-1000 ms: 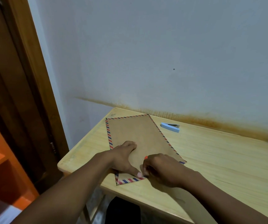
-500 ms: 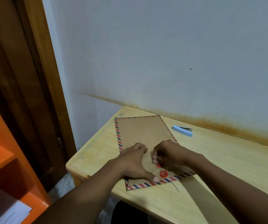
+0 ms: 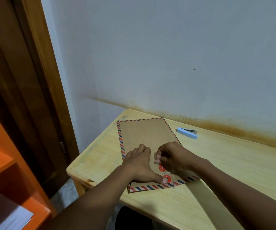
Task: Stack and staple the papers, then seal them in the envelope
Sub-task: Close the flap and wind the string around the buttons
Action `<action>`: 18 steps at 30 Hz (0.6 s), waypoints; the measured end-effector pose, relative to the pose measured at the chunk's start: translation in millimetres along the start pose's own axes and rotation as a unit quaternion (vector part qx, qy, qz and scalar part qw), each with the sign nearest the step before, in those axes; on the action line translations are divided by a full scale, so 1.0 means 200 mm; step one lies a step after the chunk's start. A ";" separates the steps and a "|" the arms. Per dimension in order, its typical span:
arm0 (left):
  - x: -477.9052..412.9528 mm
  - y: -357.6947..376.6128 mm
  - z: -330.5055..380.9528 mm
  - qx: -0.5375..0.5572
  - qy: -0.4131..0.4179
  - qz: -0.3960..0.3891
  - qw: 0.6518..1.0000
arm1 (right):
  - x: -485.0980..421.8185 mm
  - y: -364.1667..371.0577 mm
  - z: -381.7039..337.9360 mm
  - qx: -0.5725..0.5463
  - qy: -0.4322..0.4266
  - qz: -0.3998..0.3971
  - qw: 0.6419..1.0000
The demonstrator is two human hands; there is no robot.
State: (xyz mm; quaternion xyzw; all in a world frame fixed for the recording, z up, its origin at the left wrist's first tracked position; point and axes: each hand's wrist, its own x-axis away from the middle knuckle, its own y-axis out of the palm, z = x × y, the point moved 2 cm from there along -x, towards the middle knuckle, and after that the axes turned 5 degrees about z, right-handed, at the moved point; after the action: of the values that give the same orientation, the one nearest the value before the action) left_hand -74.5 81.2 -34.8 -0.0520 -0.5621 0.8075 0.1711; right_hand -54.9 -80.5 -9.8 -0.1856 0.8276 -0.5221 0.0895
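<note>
A brown envelope [image 3: 143,135] with a red and blue striped border lies flat on the wooden table [image 3: 233,171]. Two red closure buttons [image 3: 164,173] sit near its near edge, and a thin string [image 3: 173,180] runs around them. My left hand [image 3: 140,165] lies flat on the envelope, its thumb pressing beside the lower button. My right hand [image 3: 173,156] pinches the string just above the upper button. No papers show; the envelope hides whatever is inside. The blue stapler [image 3: 187,132] lies behind the envelope near the wall.
The table stands against a stained white wall. A dark wooden door [image 3: 17,97] is at the left. An orange shelf [image 3: 4,163] with a white sheet [image 3: 12,214] on it stands at the lower left.
My right hand has lifted off the flap and now pinches the string, uncovering both red buttons. The left thumb stays pressed by the lower button. The camera view has shifted left.
</note>
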 end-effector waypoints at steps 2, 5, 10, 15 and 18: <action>0.01 0.00 0.00 0.011 -0.004 0.002 1.000 | -0.01 0.02 -0.03 0.006 -0.014 -0.004 1.000; 0.02 0.00 0.00 0.026 -0.007 0.007 1.000 | -0.03 0.05 -0.04 0.007 -0.018 -0.018 1.000; 0.03 0.00 0.00 0.038 -0.012 0.010 0.999 | -0.05 0.03 -0.01 -0.002 0.006 -0.015 1.000; 0.03 0.01 0.00 0.043 -0.013 0.014 0.999 | -0.02 -0.02 0.07 0.013 0.028 -0.003 1.000; 0.03 0.01 -0.01 0.051 -0.013 0.019 0.998 | 0.04 -0.04 0.08 0.037 0.025 0.001 0.999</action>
State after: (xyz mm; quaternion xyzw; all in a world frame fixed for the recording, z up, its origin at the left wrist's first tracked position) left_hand -80.4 83.5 -36.8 -0.0434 -0.5211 0.8389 0.1508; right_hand -54.5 -100.7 -9.9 -0.1681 0.8101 -0.5564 0.0767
